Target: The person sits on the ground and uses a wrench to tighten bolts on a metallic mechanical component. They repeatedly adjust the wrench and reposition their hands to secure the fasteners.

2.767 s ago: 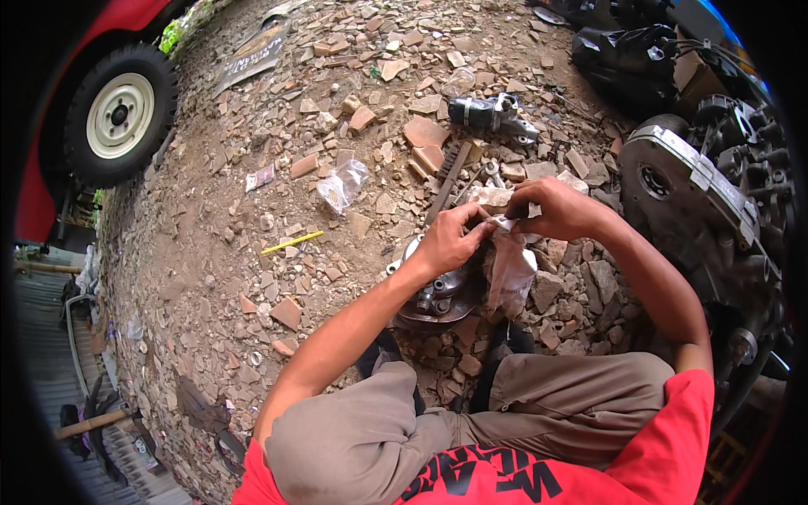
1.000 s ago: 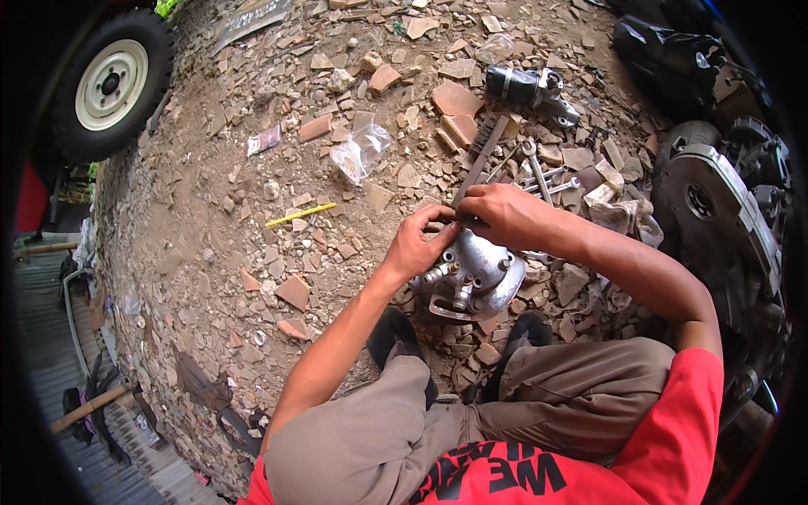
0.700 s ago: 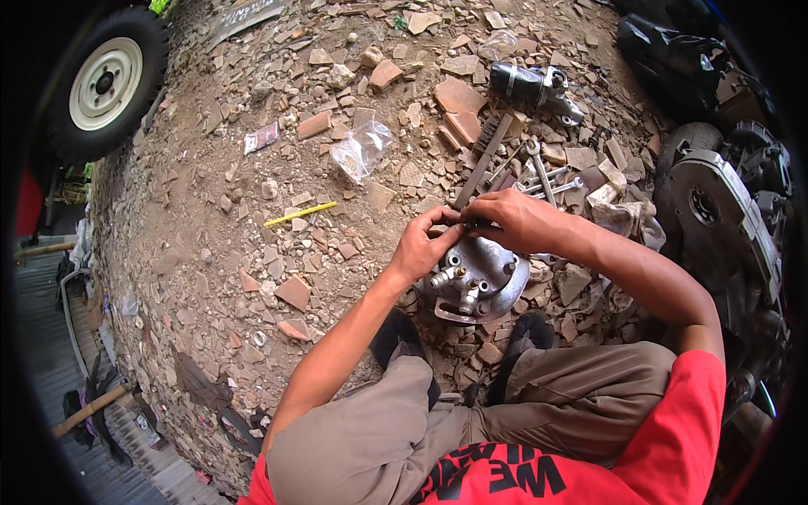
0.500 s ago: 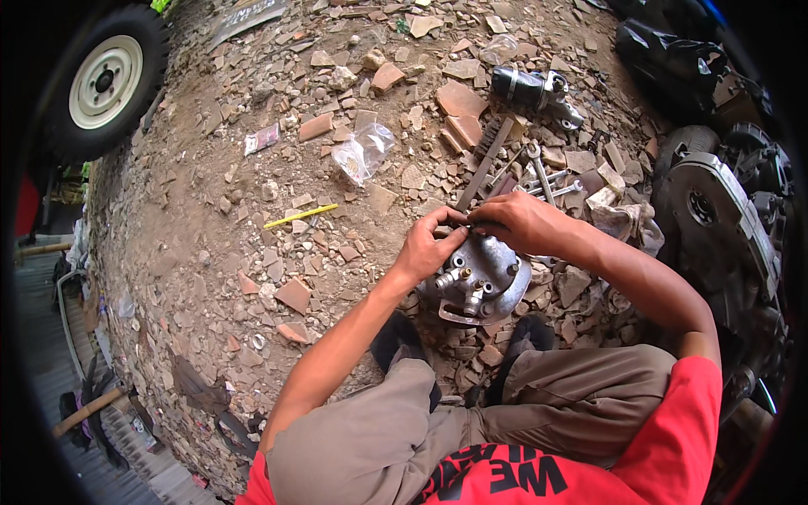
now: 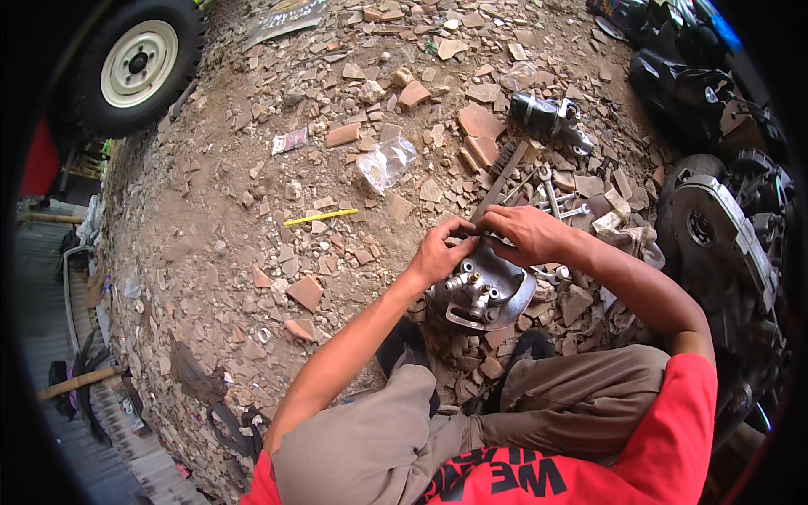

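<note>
On the rubble between my feet sits a grey cast-metal housing (image 5: pixel 510 290), with several fittings and bolts on its upper face and a slotted lug at the near side. Both hands meet at its far end. The fingers of my left hand (image 5: pixel 442 253) are closed in a pinch there. Against them press the bent fingers of my right hand (image 5: pixel 520 235), also closed. Whatever small thing they hold is hidden by the fingertips. Just beyond lie a wire brush (image 5: pixel 503 175) and several wrenches (image 5: pixel 550 192).
A black-and-silver cylindrical motor (image 5: pixel 543 114) lies farther off. Engine parts (image 5: pixel 707 220) and black bags (image 5: pixel 680 93) crowd the right side. Leftward are a clear plastic bag (image 5: pixel 387 165), a yellow stick (image 5: pixel 321 217) and a wheel (image 5: pixel 139 64). Broken tile covers the ground.
The view has shifted, so the ground things appear farther right. The housing looks tipped slightly differently under my hands. My fingers remain together at its far end.
</note>
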